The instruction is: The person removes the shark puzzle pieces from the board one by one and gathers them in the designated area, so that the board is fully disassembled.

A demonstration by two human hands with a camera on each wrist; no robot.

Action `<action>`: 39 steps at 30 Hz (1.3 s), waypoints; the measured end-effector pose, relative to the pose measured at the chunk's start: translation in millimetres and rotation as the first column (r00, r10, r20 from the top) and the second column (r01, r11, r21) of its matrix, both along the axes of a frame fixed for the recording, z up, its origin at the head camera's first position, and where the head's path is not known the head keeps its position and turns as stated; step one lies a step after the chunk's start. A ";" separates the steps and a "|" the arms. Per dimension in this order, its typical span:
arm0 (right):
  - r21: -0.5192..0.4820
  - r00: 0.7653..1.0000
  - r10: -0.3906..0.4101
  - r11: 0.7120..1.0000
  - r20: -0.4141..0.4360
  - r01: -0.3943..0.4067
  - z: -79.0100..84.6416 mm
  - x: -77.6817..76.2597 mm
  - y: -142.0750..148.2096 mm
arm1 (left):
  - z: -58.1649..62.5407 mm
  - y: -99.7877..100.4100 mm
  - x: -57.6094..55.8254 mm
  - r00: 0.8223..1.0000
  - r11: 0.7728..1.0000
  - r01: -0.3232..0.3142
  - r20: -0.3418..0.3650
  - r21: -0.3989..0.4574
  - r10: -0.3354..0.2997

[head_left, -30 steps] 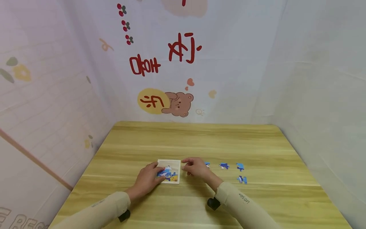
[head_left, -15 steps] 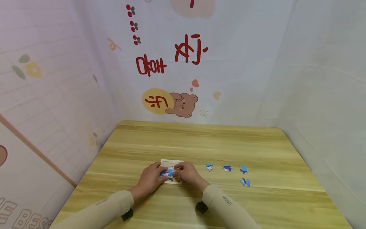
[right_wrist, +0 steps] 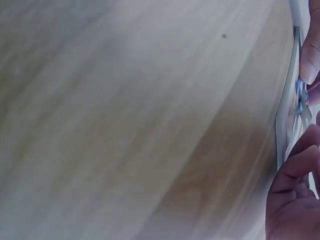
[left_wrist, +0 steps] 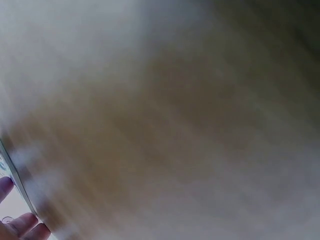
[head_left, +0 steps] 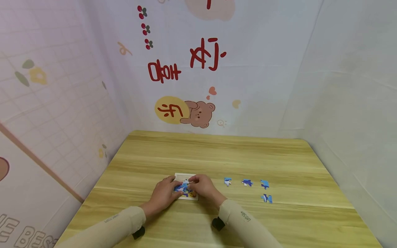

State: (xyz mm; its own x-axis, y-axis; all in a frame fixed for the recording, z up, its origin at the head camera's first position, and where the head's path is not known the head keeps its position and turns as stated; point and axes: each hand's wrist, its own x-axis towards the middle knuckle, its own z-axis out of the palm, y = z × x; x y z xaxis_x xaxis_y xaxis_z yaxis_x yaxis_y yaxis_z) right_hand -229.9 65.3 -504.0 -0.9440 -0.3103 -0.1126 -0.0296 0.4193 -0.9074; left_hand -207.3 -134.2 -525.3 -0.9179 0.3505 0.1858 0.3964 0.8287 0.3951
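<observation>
A small white-framed jigsaw puzzle tray (head_left: pixel 196 197) lies on the wooden table in the head view, partly filled with blue and yellow pieces. My left hand (head_left: pixel 162 193) grips its left side, thumb and forefinger reaching over the assembled pieces. In the left wrist view, fingertips (left_wrist: pixel 22 223) show at the tray's edge. My right hand (head_left: pixel 203 186) is over the tray's right part, its fingers bent down to the picture. The right wrist view shows a tilted puzzle piece (right_wrist: pixel 305 114) at those fingertips, pinched and mostly hidden by the hand.
Several loose blue puzzle pieces lie right of the tray, among them one with white (head_left: pixel 227 181), a dark blue one (head_left: pixel 247 183) and a lower one (head_left: pixel 266 198). Printed cloth walls (head_left: pixel 260 86) enclose the table (head_left: pixel 217 155) at the back and sides.
My right hand has moved left from beside the tray to over its picture, then stayed there. My left hand keeps its hold on the tray. The head view has shifted slightly.
</observation>
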 end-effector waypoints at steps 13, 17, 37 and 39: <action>-0.073 0.998 -0.024 0.997 0.050 0.027 -6.8 -1.0 -1.8 | -1.0 4.7 -0.7 1.000 1.000 0.000 -0.004 0.001 0.000; -0.080 0.996 -0.046 0.995 0.075 0.052 -5.6 0.4 -2.3 | 0.4 5.7 -1.2 1.000 1.000 -0.001 0.002 -0.003 0.001; -0.100 0.996 -0.091 0.991 -0.005 0.091 -4.8 5.8 20.7 | 7.7 5.1 1.9 0.999 1.000 -0.009 0.031 0.006 0.008; -0.110 0.996 -0.090 0.990 -0.005 0.089 -6.2 7.0 23.9 | 7.3 4.6 2.0 0.999 1.000 -0.015 0.038 0.001 0.015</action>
